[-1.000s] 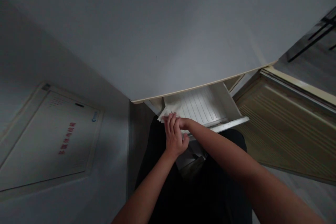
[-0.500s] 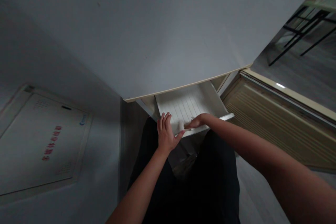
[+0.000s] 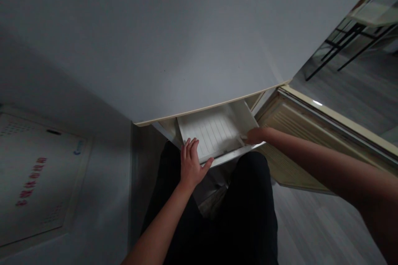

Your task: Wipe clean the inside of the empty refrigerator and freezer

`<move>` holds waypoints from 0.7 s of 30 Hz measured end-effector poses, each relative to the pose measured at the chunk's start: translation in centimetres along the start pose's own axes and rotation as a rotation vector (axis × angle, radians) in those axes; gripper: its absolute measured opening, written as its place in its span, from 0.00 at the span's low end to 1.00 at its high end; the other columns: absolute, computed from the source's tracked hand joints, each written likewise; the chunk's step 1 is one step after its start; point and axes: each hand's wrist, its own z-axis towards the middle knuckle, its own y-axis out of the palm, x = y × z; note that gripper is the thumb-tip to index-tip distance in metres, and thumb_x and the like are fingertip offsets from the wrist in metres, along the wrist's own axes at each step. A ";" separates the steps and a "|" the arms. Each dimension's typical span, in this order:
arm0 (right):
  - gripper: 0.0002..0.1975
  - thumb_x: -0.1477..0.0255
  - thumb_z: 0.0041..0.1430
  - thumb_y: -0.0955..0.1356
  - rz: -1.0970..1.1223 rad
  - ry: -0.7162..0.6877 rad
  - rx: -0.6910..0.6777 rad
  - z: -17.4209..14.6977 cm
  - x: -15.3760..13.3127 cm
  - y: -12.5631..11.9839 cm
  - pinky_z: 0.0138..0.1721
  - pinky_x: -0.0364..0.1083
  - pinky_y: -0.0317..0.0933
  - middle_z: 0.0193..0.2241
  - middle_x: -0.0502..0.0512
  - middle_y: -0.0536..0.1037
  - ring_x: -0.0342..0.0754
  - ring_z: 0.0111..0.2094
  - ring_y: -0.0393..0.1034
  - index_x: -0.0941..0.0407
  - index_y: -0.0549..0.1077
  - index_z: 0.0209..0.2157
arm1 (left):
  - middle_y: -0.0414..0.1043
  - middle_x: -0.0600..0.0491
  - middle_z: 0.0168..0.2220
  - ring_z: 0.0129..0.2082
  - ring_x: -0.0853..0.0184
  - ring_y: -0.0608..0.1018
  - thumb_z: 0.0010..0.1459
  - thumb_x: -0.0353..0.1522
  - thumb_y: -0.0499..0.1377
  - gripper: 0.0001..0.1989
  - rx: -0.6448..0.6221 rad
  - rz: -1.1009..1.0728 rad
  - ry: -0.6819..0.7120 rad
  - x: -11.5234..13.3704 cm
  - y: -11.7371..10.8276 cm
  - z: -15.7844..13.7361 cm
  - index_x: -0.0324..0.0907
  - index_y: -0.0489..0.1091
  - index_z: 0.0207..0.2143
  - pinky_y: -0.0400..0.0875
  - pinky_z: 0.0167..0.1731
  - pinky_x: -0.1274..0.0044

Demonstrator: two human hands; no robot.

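A white drawer (image 3: 214,128) with a ribbed floor is pulled part way out of a low cabinet-like appliance, above my knees. My left hand (image 3: 190,161) rests on its front left rim, fingers spread over the inside and thumb along the edge. Down inside the front right corner is my right hand (image 3: 255,136), its fingers closed and partly hidden. A small white piece (image 3: 241,141) shows at those fingertips; its kind is too dim to tell.
The appliance's ribbed door (image 3: 298,145) stands open on the right. Its broad grey top (image 3: 199,41) fills the upper view. A wall panel (image 3: 37,174) with red lettering is at left. A table with black legs (image 3: 338,49) stands at the far right.
My right hand has moved right along the drawer's front, from near my left hand to the right corner, with the white piece. My left hand stays on the rim. The view has shifted slightly.
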 end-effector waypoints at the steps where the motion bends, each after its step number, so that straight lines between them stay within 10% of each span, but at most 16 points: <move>1: 0.03 0.79 0.53 0.74 -0.063 -0.060 -0.011 -0.2 -0.2 -0.4 0.56 0.60 0.64 0.33 0.68 0.81 0.61 0.45 0.78 0.63 0.79 0.26 | 0.65 0.35 0.63 0.69 0.45 0.61 0.63 0.48 0.59 0.38 -0.001 0.000 0.005 0.0 0.0 0.0 0.37 0.53 0.67 0.59 0.66 0.50; 8: 0.16 0.76 0.70 0.60 -0.539 -0.823 0.237 -0.7 0.9 -0.9 0.55 0.58 0.63 0.49 0.68 0.77 0.57 0.52 0.71 0.62 0.77 0.50 | 0.65 0.35 0.62 0.68 0.44 0.62 0.63 0.46 0.60 0.37 -0.007 0.000 0.041 -0.2 0.0 0.0 0.38 0.52 0.67 0.61 0.65 0.49; 15: 0.23 0.58 0.61 0.68 -0.509 -0.412 0.274 3.2 5.6 2.4 0.63 0.59 0.56 0.43 0.73 0.80 0.64 0.55 0.70 0.66 0.82 0.39 | 0.65 0.37 0.62 0.68 0.47 0.63 0.63 0.41 0.61 0.33 -0.038 0.018 0.038 -0.1 0.0 0.0 0.40 0.55 0.65 0.65 0.64 0.52; 21: 0.17 0.82 0.50 0.62 -0.253 -0.317 0.483 9.6 3.8 1.3 0.63 0.59 0.55 0.47 0.72 0.79 0.62 0.59 0.66 0.62 0.81 0.34 | 0.67 0.37 0.60 0.67 0.47 0.66 0.63 0.39 0.62 0.29 -0.039 0.065 0.009 0.2 0.0 0.1 0.39 0.58 0.62 0.68 0.63 0.54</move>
